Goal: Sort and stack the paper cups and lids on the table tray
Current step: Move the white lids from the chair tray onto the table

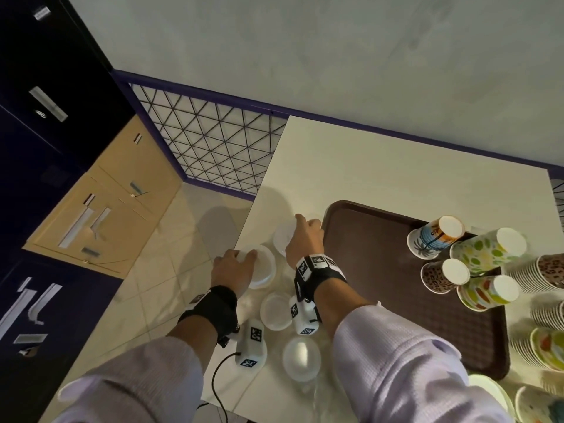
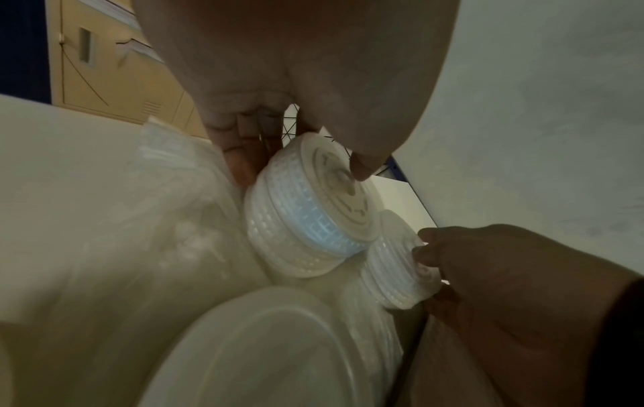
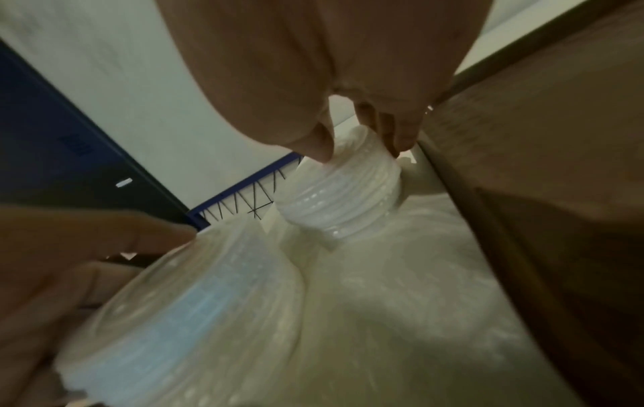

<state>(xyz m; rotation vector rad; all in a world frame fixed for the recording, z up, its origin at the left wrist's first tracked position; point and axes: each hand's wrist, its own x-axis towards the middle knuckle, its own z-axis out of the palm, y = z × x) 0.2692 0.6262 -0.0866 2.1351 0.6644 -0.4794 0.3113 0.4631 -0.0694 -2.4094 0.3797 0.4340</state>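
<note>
Sitting on pale worktop, brown plastic tray with four upturned patterned paper cups, no lids; left hand, right hand each gripping white plastic lid stacks beside tray; loose lids unsorted.

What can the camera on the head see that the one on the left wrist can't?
Only the head view shows the brown tray, the upside-down patterned paper cups on its right side, the nested cup stacks beyond its right edge, and both sleeves.

Only the left wrist view shows the ridged sides of the stacked white lids that the left hand holds, thumb on top.

Both show the white table, each hand on its own lid stack, and the right hand gripping the smaller lid stack.
</note>
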